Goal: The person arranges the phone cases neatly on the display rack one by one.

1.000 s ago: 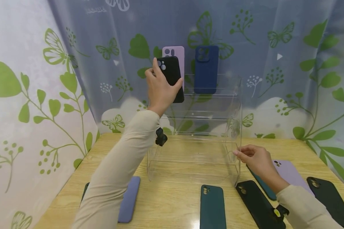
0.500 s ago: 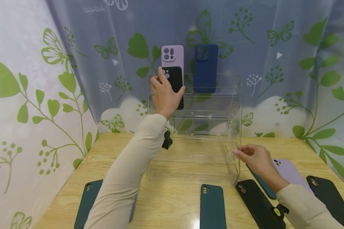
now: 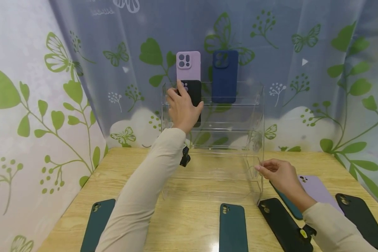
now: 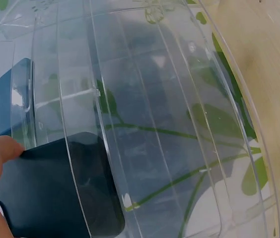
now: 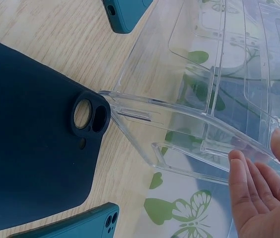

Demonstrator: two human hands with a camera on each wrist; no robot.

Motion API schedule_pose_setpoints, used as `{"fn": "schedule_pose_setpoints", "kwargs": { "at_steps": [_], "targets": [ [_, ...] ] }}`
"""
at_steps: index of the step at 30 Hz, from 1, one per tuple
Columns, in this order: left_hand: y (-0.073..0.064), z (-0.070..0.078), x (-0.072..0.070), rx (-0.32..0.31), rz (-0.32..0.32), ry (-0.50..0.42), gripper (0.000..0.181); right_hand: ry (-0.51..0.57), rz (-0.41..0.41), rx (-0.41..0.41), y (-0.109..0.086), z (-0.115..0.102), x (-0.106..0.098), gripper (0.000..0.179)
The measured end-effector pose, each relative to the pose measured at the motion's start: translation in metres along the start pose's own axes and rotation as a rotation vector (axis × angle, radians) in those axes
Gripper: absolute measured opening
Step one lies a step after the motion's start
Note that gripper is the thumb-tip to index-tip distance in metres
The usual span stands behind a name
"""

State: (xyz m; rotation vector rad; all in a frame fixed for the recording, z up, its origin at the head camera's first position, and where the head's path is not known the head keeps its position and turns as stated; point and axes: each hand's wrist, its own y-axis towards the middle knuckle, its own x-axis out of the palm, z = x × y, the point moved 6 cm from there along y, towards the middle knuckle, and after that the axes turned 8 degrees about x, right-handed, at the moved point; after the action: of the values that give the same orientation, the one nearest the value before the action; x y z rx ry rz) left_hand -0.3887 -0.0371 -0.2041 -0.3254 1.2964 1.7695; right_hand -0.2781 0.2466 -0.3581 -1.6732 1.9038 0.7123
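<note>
My left hand (image 3: 184,110) grips a black phone case (image 3: 193,92) by its sides, thumb on the right edge. The case stands nearly upright at the second tier of a clear stepped display rack (image 3: 212,178); in the left wrist view, the lower end of the black case (image 4: 98,188) shows behind a clear lip. Behind it on the top tier is a lilac phone case (image 3: 189,74), its lower part covered. A navy phone case (image 3: 224,82) stands to its right. My right hand (image 3: 280,175) pinches the rack's right side panel between thumb and fingers.
On the wooden table lie a teal case (image 3: 97,224) at left and another teal case (image 3: 233,227) in front of the rack. At right are a black case (image 3: 283,224), a lilac case (image 3: 318,189) and a further black case (image 3: 362,217). A leaf-patterned curtain (image 3: 289,31) hangs behind.
My left hand has lowered the black phone case from in front of the lilac one's camera holes to the tier below. The left sleeve has shifted right, covering a lavender-blue case. My right hand stays put.
</note>
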Motion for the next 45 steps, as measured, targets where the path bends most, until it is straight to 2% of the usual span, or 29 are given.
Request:
{"fn": "schedule_pose_setpoints", "kwargs": {
  "at_steps": [10,28,37,45],
  "targets": [
    [0.000,0.004,-0.001,-0.018,-0.065,0.055,0.101,-0.002,0.002,0.000,0.000,0.001,0.000,0.059],
    [-0.004,0.002,0.003,0.001,-0.040,0.072,0.101,-0.001,0.015,-0.004,-0.001,0.001,0.000,0.057],
    [-0.005,-0.003,-0.005,0.041,-0.030,0.045,0.102,-0.002,0.021,-0.022,0.000,0.002,0.001,0.059],
    [-0.007,-0.012,-0.020,0.114,-0.057,-0.037,0.092,-0.006,0.024,-0.024,-0.001,0.002,0.000,0.059]
  ]
}}
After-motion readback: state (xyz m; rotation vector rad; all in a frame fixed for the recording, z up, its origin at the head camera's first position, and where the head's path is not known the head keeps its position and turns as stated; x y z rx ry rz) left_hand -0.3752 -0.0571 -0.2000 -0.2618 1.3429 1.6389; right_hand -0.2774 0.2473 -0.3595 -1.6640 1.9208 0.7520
